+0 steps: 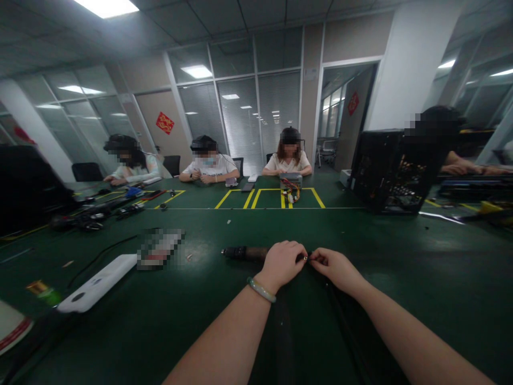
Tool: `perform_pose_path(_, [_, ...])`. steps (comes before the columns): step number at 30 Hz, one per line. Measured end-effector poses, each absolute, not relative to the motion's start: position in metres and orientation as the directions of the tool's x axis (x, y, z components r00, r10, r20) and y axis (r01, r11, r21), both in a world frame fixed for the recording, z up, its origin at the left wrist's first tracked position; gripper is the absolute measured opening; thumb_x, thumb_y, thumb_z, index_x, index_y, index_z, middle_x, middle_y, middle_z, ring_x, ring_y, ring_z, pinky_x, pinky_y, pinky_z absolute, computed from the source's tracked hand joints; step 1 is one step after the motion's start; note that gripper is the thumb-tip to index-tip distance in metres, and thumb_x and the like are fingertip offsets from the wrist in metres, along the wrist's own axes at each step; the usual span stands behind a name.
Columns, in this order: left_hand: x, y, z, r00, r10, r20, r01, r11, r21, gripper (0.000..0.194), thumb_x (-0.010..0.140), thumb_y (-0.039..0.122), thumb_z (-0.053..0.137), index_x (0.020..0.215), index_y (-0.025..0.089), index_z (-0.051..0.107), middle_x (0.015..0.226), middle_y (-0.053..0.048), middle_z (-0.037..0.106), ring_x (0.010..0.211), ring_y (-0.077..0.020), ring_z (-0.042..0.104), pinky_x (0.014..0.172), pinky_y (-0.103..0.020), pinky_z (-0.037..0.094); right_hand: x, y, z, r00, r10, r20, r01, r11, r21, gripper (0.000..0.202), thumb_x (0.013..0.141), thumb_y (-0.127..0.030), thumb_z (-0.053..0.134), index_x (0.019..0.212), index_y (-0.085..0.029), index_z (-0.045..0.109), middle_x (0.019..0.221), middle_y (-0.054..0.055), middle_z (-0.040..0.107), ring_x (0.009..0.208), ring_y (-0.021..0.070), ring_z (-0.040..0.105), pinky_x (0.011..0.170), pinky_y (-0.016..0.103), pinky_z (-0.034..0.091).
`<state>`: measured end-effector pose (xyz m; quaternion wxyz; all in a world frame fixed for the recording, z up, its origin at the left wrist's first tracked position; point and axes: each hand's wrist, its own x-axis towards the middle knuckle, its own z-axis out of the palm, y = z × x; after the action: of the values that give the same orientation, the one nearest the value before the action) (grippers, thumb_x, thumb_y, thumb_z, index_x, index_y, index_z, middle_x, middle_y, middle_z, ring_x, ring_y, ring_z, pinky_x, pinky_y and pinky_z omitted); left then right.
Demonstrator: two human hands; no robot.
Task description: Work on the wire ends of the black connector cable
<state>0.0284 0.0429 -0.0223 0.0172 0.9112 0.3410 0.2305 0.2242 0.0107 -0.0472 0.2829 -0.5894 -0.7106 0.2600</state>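
A dark electric screwdriver [248, 253] lies across the green table in front of me, its narrow tip pointing left. My left hand [284, 262], with a pale bangle [261, 290] at the wrist, is closed over the tool's rear end and hides that part. A tiny shiny metal piece [305, 258] shows at the left fingertips. Right beside it, my right hand [336, 269] is closed in a pinch, its fingertips almost touching the left ones. What the right fingers hold is too small and dark to make out. A dark cord-like line [340, 310] runs toward me below the right hand.
To the left lie a white power strip [98, 283], a blurred-out flat object [160, 248] and a small green bottle [48, 294]. An open black computer case [385, 171] stands at the right. Several people sit across the table, one behind a power supply [290, 181] with coloured wires.
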Motion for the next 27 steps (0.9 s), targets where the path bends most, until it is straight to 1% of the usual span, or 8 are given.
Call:
perform_pose_path(6, [0.0284,0.0422,-0.0217,0.663,0.628,0.408,0.611,-0.769,0.189,0.007,0.088,0.026,0.056,0.093,0.024,0.06,0.095,0.0,0.062,0.091,-0.0182,0.056,0.082,-0.032,0.043,0.225,0.0094,-0.046,-0.142,0.985,0.095,0.699,0.168,-0.695,0.017,0.086,-0.035,0.056,0.093,-0.024,0.066,0.083,0.0,0.069,0.072,0.0171,0.062,0.063,0.026,0.043])
perform_pose_path(9, [0.029,0.0414,-0.0216,0.631,0.655,0.416,0.639,-0.743,0.201,0.012,0.087,0.029,0.058,0.098,0.024,0.058,0.095,0.0,0.062,0.091,-0.0186,0.056,0.082,-0.032,0.043,0.2255,0.0088,-0.0454,-0.138,0.986,0.091,0.706,0.162,-0.689,0.017,0.086,-0.035,0.056,0.092,-0.024,0.066,0.082,0.0,0.069,0.072,0.0172,0.062,0.063,0.026,0.043])
perform_pose_path(11, [0.0293,0.0408,-0.0213,0.615,0.672,0.412,0.655,-0.727,0.209,0.014,0.086,0.03,0.06,0.098,0.023,0.058,0.093,0.0,0.062,0.09,-0.0187,0.056,0.081,-0.032,0.043,0.2256,0.0084,-0.0449,-0.14,0.986,0.089,0.706,0.162,-0.69,0.017,0.086,-0.035,0.056,0.093,-0.024,0.066,0.083,0.0,0.069,0.073,0.0172,0.062,0.064,0.026,0.044])
perform_pose_path(14, [0.0294,0.0398,-0.0203,0.629,0.667,0.401,0.649,-0.733,0.201,0.01,0.086,0.029,0.059,0.094,0.023,0.058,0.093,0.0,0.062,0.09,-0.0186,0.056,0.081,-0.032,0.042,0.2249,0.0074,-0.0434,-0.135,0.987,0.085,0.707,0.156,-0.69,0.018,0.087,-0.036,0.055,0.095,-0.024,0.066,0.086,0.0,0.069,0.075,0.0175,0.062,0.066,0.027,0.044])
perform_pose_path(21, [0.0278,0.0393,-0.018,0.646,0.654,0.394,0.641,-0.745,0.187,0.008,0.087,0.028,0.056,0.093,0.023,0.057,0.092,0.0,0.061,0.089,-0.0184,0.055,0.079,-0.032,0.041,0.2221,0.0052,-0.0384,-0.111,0.992,0.054,0.717,0.117,-0.688,0.02,0.085,-0.036,0.056,0.095,-0.023,0.066,0.087,0.002,0.069,0.074,0.0178,0.061,0.066,0.028,0.044])
perform_pose_path(27, [0.0285,0.0397,-0.0189,0.641,0.663,0.388,0.649,-0.737,0.188,0.009,0.087,0.029,0.057,0.094,0.023,0.057,0.092,0.0,0.061,0.09,-0.019,0.055,0.08,-0.032,0.04,0.2232,0.0063,-0.0409,-0.129,0.989,0.075,0.7,0.144,-0.7,0.018,0.086,-0.035,0.055,0.093,-0.022,0.066,0.084,0.001,0.069,0.075,0.0173,0.062,0.066,0.027,0.044])
